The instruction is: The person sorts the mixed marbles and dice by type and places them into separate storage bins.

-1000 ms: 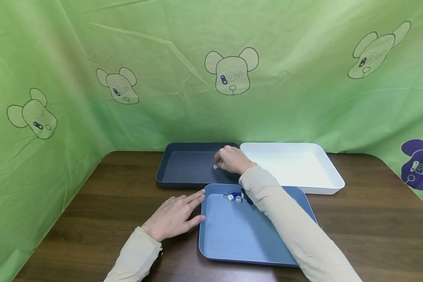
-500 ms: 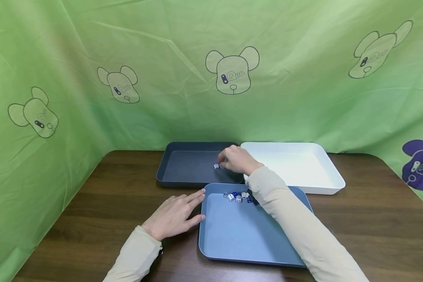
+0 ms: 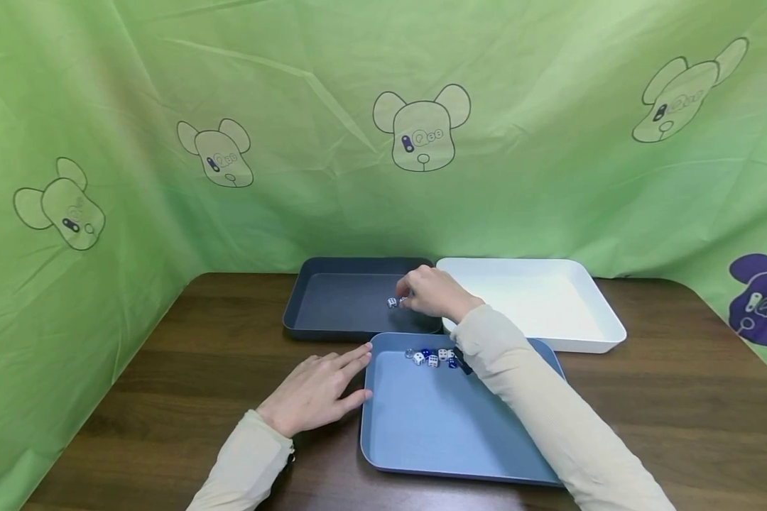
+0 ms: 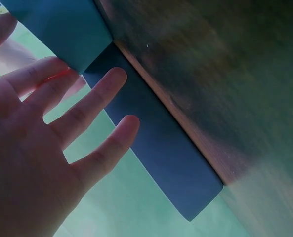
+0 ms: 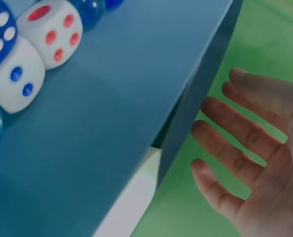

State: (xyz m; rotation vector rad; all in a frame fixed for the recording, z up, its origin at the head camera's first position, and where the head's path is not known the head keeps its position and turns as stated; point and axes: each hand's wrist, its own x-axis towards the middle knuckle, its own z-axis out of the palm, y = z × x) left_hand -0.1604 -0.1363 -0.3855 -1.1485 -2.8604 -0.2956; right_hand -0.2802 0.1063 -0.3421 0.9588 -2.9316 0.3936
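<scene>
My left hand lies with fingers spread, fingertips at the left rim of the blue tray. The left wrist view shows those fingers extended. Over the right part of the dark tray is my right hand, palm down with fingers bent downward. A white die lies just left of its fingertips, and another sits partly hidden at the fingers. The right wrist view shows the right hand with loosely bent fingers and nothing visible between them. White dice and blue dice sit at the blue tray's back.
A white tray stands right of the dark one, behind the blue tray. Clear bluish beads or dice lie among the dice. The wooden table meets a green curtain at the back and sides.
My right hand has shifted slightly right over the dark tray, away from the white die, uncovering part of another. More dice show in the blue tray beside the sleeve. The left hand stays put.
</scene>
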